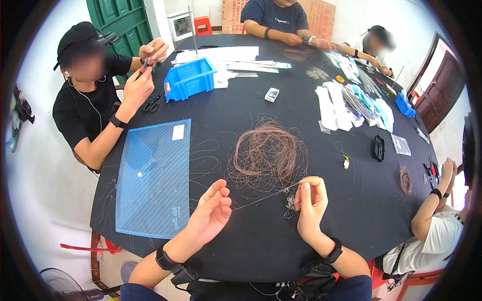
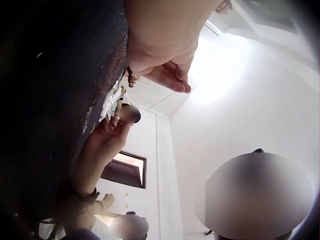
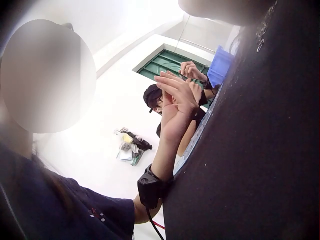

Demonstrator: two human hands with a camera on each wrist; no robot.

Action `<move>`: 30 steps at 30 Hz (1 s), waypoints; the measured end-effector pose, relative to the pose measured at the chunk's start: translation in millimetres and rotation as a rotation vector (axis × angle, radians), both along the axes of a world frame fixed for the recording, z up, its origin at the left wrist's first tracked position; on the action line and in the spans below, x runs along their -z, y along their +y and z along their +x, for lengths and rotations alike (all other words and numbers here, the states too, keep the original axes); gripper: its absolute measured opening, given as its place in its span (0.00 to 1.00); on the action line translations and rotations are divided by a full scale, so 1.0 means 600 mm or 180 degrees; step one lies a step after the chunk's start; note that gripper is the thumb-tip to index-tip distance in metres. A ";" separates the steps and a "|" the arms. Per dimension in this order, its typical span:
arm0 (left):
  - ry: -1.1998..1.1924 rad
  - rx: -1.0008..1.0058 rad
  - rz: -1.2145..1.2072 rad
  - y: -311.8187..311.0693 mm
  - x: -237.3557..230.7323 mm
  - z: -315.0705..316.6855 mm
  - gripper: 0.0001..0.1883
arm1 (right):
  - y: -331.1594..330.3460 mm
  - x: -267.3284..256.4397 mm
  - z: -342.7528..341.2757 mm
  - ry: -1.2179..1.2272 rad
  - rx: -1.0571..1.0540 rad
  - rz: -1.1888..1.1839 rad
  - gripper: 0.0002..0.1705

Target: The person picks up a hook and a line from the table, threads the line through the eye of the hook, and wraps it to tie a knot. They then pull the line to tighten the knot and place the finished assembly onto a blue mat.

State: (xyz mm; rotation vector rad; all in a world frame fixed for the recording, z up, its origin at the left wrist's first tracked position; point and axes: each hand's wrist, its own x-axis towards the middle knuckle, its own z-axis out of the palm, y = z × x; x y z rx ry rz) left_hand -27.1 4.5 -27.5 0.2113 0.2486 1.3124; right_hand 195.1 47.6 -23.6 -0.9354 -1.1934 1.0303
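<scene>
A thin brown strand (image 1: 266, 197) runs taut between the two hands above the black table. The left hand (image 1: 210, 213) pinches its left end between thumb and fingertips; in the left wrist view this hand (image 2: 165, 55) has the thumb against the fingers. The right hand (image 1: 311, 206) pinches the other end between thumb and curled index finger. Just beside the right fingers lies a small heap of metal rings or hooks (image 1: 290, 201). Beyond both hands spreads a loose tangled coil of brown strands (image 1: 268, 153). In the right wrist view the right hand (image 3: 225, 7) is mostly cut off.
A blue file bag (image 1: 153, 180) with small wire pieces lies left. Further back are a blue bin (image 1: 191, 79), a small white box (image 1: 271, 94), and strips and packets (image 1: 346, 103). A black tray (image 1: 378, 148) lies right. Several people sit around the table (image 1: 241, 256).
</scene>
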 end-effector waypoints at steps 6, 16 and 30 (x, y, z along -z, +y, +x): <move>0.0097 0.0018 -0.0096 -0.005 0.000 0.002 0.18 | -0.002 -0.003 -0.003 0.0051 0.0175 0.0161 0.04; 0.0634 0.0338 -0.0163 -0.005 -0.002 0.004 0.14 | 0.002 0.010 0.004 0.0183 0.0173 0.0257 0.03; 0.1566 0.0987 -0.0239 -0.003 -0.023 0.010 0.15 | -0.011 0.001 0.004 -0.0249 -0.0229 0.0978 0.01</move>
